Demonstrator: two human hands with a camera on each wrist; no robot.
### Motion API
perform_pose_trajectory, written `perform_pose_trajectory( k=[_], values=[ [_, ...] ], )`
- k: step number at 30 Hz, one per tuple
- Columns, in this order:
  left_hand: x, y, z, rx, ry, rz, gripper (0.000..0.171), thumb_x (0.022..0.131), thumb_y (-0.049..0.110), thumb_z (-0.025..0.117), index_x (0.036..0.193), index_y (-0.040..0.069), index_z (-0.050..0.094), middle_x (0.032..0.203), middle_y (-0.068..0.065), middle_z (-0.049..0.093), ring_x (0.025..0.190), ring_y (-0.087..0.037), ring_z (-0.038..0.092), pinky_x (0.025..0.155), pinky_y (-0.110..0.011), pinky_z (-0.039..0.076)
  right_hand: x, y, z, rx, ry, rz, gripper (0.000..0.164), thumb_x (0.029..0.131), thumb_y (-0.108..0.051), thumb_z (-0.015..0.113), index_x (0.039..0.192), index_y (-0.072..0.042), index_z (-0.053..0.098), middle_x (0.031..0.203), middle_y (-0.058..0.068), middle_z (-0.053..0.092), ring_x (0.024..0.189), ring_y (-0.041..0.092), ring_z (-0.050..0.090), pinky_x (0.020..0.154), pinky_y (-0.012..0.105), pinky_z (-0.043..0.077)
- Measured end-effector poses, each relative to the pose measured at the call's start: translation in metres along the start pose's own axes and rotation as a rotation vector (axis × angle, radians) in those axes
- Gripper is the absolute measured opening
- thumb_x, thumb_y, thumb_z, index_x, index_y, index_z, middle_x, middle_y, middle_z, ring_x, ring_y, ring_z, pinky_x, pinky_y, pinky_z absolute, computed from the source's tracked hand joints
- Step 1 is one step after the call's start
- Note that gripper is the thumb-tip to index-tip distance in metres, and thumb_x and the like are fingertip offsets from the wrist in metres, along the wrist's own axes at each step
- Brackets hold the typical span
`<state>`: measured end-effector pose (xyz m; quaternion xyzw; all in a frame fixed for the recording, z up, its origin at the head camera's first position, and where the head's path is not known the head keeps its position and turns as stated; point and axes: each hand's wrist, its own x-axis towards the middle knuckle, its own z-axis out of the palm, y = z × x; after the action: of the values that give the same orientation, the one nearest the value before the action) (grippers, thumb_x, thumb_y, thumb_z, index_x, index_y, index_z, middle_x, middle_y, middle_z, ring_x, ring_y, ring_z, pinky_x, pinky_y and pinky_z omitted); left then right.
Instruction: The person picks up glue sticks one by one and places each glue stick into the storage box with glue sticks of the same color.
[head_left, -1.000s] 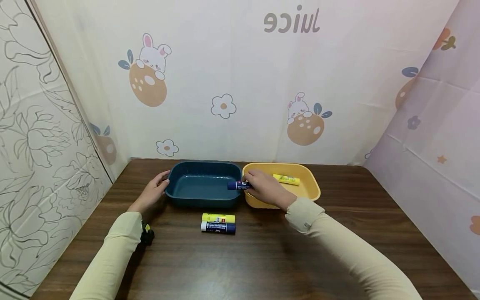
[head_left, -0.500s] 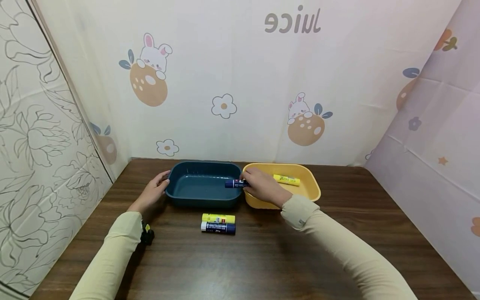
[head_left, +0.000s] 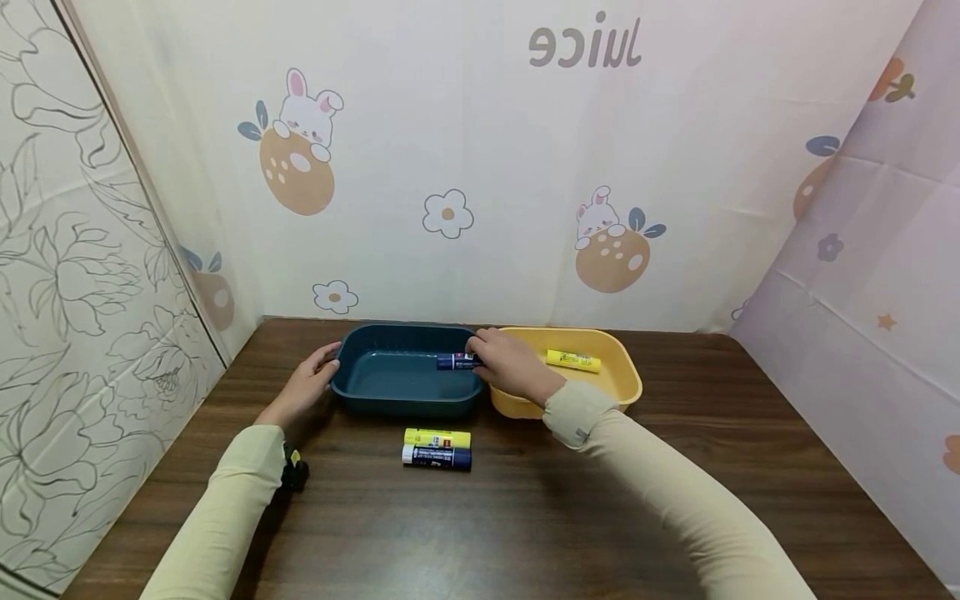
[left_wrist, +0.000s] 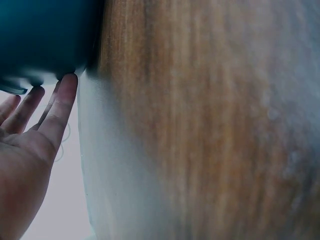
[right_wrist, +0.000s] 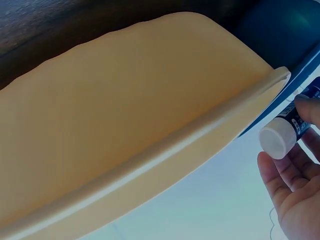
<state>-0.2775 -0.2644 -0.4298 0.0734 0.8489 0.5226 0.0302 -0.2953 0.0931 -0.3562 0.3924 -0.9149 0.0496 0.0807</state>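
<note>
My right hand (head_left: 510, 364) grips a dark blue glue stick (head_left: 454, 361) between thumb and fingers, at the right end of the blue bin (head_left: 420, 407). The stick's dark end reaches in over that bin. Its white end (right_wrist: 276, 140) shows in the right wrist view. Against the bin's left end my left hand (head_left: 303, 385) rests with fairly straight fingers; their tips touch the outer wall in the left wrist view. A yellow glue stick (head_left: 573, 360) lies inside the yellow bin (head_left: 630, 387). In front of the bins, a yellow glue stick (head_left: 437, 437) lies beside a blue one (head_left: 437, 457).
The two bins stand side by side at the back of the dark wooden table (head_left: 450, 533). Right behind them hangs a printed curtain (head_left: 450, 150). A small black device (head_left: 295, 471) is at the left wrist.
My right hand has moved left and slightly away from me, carrying the dark blue glue stick from the yellow bin's left edge over the blue bin. The left hand has stayed put.
</note>
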Motion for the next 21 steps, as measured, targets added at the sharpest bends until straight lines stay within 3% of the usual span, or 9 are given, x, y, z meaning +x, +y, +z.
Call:
perform_pose_trajectory(
  k=[11,21],
  values=[
    [0.0,-0.001,0.0,0.005,-0.007,-0.023,0.055,0.105,0.032,0.033,0.151,0.005,0.019,0.147,-0.027,0.027,0.129,-0.043,0.035,0.098,-0.056,0.038,0.014,-0.002,0.012,-0.009,0.033,-0.03,0.023,0.088,-0.015,0.07,0.108,-0.008,0.061,0.101,0.006,0.058,0.093,0.019,0.053,0.079,0.031,0.05],
    [0.001,0.0,0.001,0.014,0.005,-0.012,0.054,0.105,0.03,0.033,0.151,0.004,0.02,0.147,-0.027,0.029,0.129,-0.042,0.036,0.097,-0.056,0.039,0.027,-0.003,0.016,-0.043,0.0,0.0,0.023,0.089,-0.017,0.069,0.109,-0.008,0.061,0.101,0.006,0.058,0.093,0.018,0.054,0.08,0.028,0.049]
  ],
)
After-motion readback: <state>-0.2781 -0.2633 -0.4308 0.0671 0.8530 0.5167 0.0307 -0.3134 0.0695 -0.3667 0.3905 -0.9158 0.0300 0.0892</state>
